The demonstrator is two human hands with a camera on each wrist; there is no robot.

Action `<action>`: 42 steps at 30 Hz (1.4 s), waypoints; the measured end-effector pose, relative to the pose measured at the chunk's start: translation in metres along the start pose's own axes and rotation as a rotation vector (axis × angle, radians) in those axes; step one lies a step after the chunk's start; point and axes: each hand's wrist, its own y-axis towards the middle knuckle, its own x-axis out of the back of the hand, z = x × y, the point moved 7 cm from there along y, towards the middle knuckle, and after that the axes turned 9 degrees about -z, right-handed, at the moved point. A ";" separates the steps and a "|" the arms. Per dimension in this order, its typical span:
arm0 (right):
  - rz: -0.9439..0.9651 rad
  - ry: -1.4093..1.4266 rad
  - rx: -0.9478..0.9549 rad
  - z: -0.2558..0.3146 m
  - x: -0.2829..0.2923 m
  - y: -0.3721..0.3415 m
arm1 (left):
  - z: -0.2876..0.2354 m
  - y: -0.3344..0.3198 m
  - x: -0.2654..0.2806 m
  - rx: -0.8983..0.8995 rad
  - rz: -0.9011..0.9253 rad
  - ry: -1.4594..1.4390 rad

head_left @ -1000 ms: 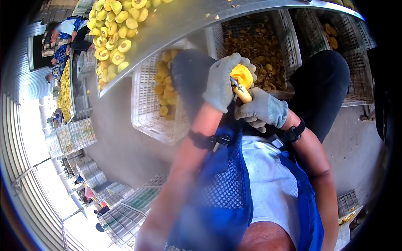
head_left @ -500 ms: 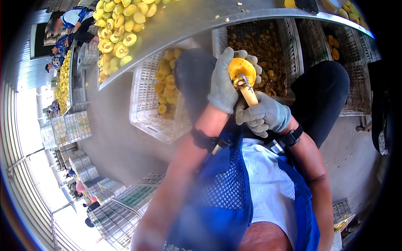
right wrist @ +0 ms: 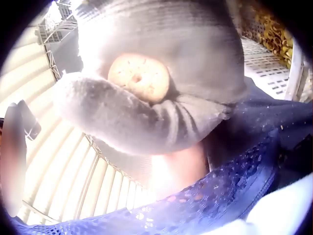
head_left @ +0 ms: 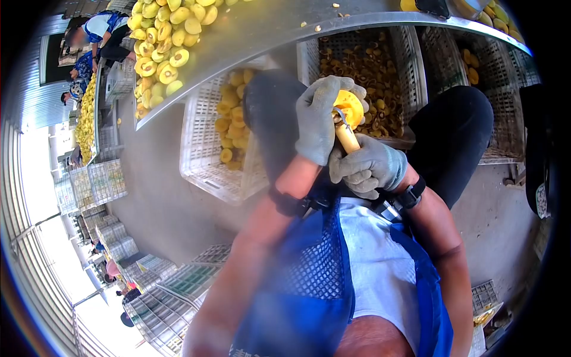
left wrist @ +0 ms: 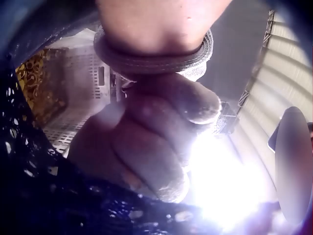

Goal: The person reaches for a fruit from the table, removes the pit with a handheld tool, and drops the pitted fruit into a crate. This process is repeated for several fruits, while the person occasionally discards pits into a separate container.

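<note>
My gloved left hand (head_left: 316, 122) holds a yellow peach half (head_left: 352, 107), its fingers wrapped behind the fruit. My gloved right hand (head_left: 373, 165) grips the wooden handle of a pitting knife (head_left: 347, 139). The curved metal blade (head_left: 340, 115) meets the near left side of the peach half. In the right wrist view, the round butt of the handle (right wrist: 139, 78) pokes out of the curled glove. The left wrist view has only the back-lit glove fingers (left wrist: 151, 132); the peach is hidden there.
A crate of peach halves (head_left: 196, 156) stands left of my legs, and a crate of brownish peach scraps (head_left: 420, 83) lies beyond my hands. Across the top runs a metal table edge (head_left: 250, 62), with a heap of peach halves (head_left: 160, 50). Other people (head_left: 98, 30) sit far left.
The peach half first tipped its hollow face upward with brown pit matter at the blade, then turned back partly away. The knife stayed against the fruit; both hands kept their holds.
</note>
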 end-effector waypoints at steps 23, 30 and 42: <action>-0.357 -0.191 0.217 0.023 0.025 -0.004 | -0.164 0.018 0.172 -0.543 -0.275 1.261; -0.469 -0.341 0.133 0.025 0.024 0.004 | -0.226 0.094 0.239 -0.599 -0.560 1.388; -0.598 -0.340 0.093 0.034 0.038 0.018 | -0.255 0.243 0.281 -0.199 -0.618 1.835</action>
